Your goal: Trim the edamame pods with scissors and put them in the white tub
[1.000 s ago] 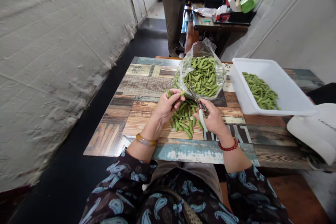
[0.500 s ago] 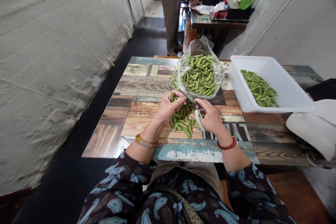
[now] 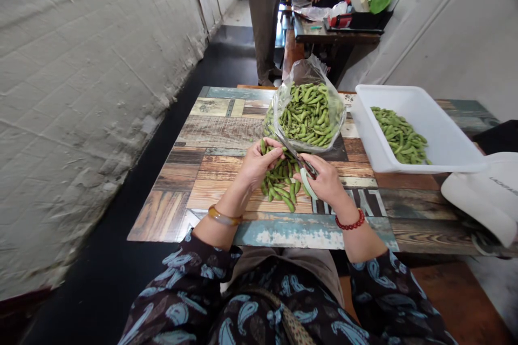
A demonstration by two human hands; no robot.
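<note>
My left hand [image 3: 257,164] pinches a green soybean pod [image 3: 264,147] upright, just above a small heap of pods [image 3: 281,190] on the wooden table [image 3: 210,167]. My right hand [image 3: 327,184] grips scissors [image 3: 304,168] with a pale green handle, their blades reaching toward the held pod. Right behind both hands stands an open clear plastic bag [image 3: 309,113] full of pods.
A white plastic tub [image 3: 437,140] partly filled with pods sits at the right. A white cap [image 3: 481,194] lies by the right edge. A person [image 3: 265,16] stands beyond the table beside a cluttered dark table [image 3: 335,32]. A white brick wall runs along the left.
My left hand turned its pod from lying sideways to upright. My right hand brought the scissors closer to it. The standing person's hand shifted over the far table.
</note>
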